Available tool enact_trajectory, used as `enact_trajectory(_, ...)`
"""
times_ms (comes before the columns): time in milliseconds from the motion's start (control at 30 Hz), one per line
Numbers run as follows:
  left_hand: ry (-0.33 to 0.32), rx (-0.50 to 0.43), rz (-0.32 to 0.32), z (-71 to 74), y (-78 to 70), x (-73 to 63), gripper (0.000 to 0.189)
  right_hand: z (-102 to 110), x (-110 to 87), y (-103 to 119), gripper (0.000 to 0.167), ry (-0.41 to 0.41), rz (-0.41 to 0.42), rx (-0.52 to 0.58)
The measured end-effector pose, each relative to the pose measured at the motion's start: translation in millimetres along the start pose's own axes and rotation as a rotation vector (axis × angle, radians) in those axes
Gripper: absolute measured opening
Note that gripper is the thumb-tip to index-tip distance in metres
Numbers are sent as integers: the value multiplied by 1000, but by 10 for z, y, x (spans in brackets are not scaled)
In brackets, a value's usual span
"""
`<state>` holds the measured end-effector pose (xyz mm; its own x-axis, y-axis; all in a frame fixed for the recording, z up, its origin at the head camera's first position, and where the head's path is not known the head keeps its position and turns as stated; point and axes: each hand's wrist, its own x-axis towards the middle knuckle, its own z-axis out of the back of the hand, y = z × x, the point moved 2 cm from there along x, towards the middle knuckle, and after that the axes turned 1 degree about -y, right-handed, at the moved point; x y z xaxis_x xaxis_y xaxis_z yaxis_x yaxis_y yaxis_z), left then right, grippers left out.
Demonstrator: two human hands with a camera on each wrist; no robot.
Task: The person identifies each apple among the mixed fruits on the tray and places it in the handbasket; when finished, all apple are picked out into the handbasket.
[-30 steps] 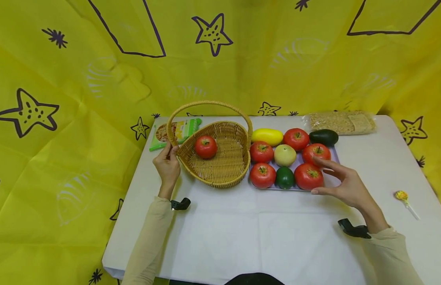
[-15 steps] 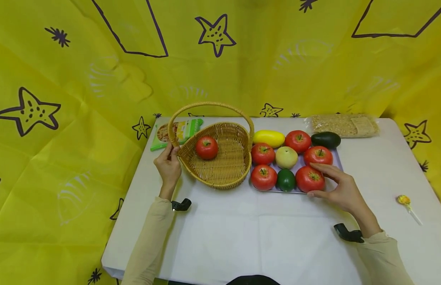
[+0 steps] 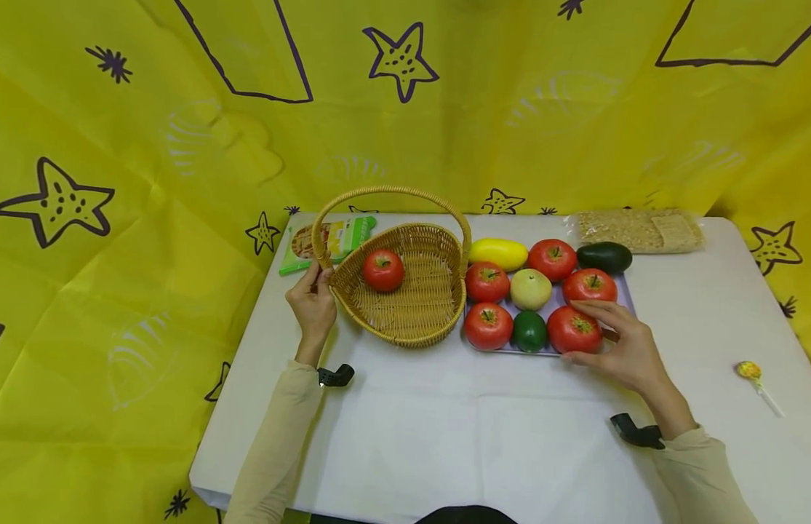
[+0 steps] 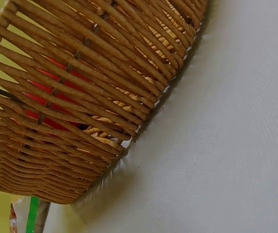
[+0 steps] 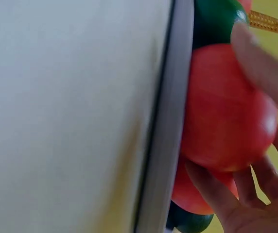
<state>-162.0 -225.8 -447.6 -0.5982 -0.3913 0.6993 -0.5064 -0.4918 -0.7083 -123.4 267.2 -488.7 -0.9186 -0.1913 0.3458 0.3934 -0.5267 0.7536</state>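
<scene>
A wicker basket [image 3: 414,309] with a tall arched handle stands left of centre, one red apple [image 3: 382,271] inside. My left hand [image 3: 311,309] pinches the basket's left end where the handle meets the rim. In the left wrist view the woven wall [image 4: 95,82] fills much of the picture, and the hand is out of sight there. My right hand [image 3: 624,349] has its thumb and fingers round a red apple [image 3: 573,330] at the front right corner of a pale purple tray [image 3: 626,298]. In the right wrist view that apple [image 5: 226,109] sits between thumb and fingers.
Also on the tray are several red apples [image 3: 488,326], a yellow fruit [image 3: 500,255], a pale round fruit [image 3: 530,289] and two dark green ones [image 3: 529,332]. Behind lie a green packet [image 3: 353,236] and a clear bag of grain-like food [image 3: 630,230]. A lollipop [image 3: 749,370] lies at right.
My right hand has moved left and its fingers have closed in round the front right apple. The left hand stays at the basket. The whole view has shifted slightly.
</scene>
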Motion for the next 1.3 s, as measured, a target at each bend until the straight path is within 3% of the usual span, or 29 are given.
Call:
enact_trajectory(233,-1,-12,-1,7,-8,3,21,-14,20,25,91,-41,-3,-74)
enact_trajectory(367,10,-8,-3,-3,8,12,16,24,8,62,90,-40,-35,-62)
enact_trajectory(633,7,22,7,3,309,-40,23,137,-26,138,81,-6,-125,49)
enact_trajectory(800,18,4,21,30,376,-47,24,186,-10,175,81,1,-159,108)
enact_trajectory(1033,3,2,13,14,-15,7,23,184,40,249,81,34,-115,213)
enact_trajectory(1300,-9,-6,16,3,-16,8,16,74,183,382,83,61,-145,244)
